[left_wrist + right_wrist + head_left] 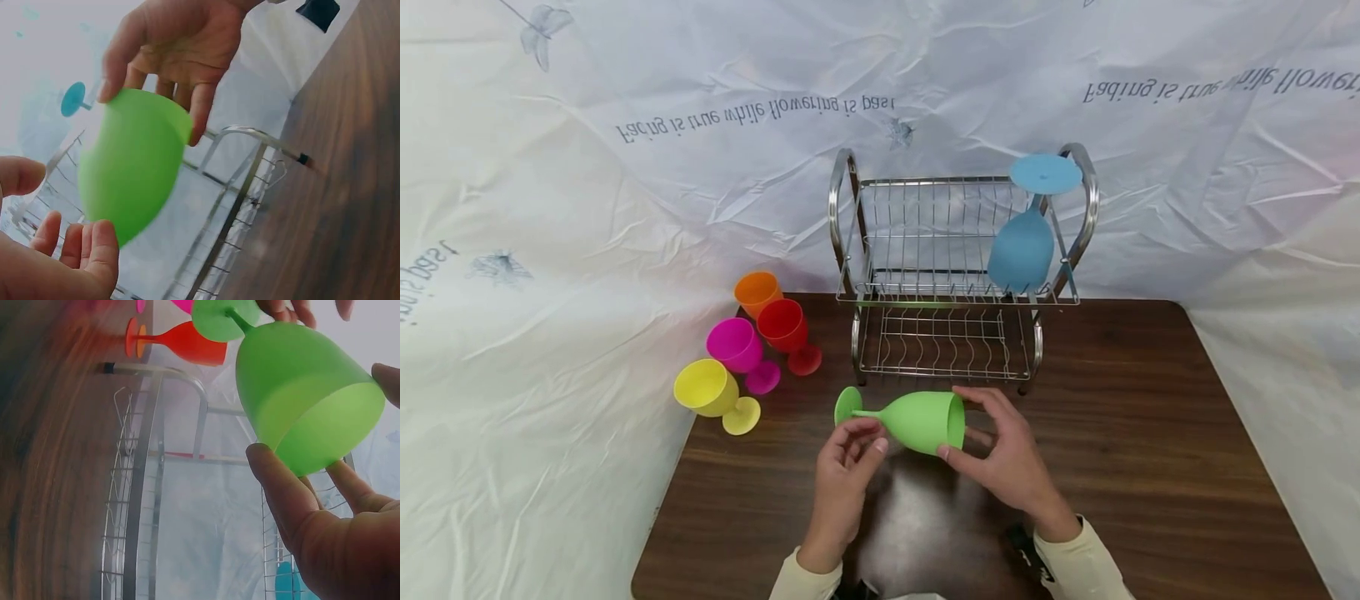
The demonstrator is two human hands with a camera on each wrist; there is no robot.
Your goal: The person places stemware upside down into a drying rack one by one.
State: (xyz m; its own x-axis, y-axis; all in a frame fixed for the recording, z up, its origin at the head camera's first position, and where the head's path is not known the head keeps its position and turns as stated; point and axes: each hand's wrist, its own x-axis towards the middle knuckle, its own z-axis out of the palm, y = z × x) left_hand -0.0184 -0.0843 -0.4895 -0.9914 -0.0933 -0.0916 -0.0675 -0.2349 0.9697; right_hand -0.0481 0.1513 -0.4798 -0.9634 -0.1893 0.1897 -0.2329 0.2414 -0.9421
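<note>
A green plastic goblet (921, 422) lies sideways in the air over the table, its foot to the left and its mouth to the right. My right hand (1011, 462) grips it by the rim, thumb on the near side and fingers on the far side. In the right wrist view the goblet's bowl (300, 394) is hollow, with fingertips at its edge. My left hand (842, 475) is beside the stem, fingers loosely bent. The left wrist view shows the left fingertips (103, 234) right at the bowl's narrow end and the thumb apart from it.
A two-tier metal dish rack (943, 300) stands at the back, with a blue goblet (1026, 242) upside down on its upper right. At the left stand upright orange (756, 292), red (784, 325), magenta (735, 344) and yellow (706, 389) goblets on the dark wooden table (1150, 433).
</note>
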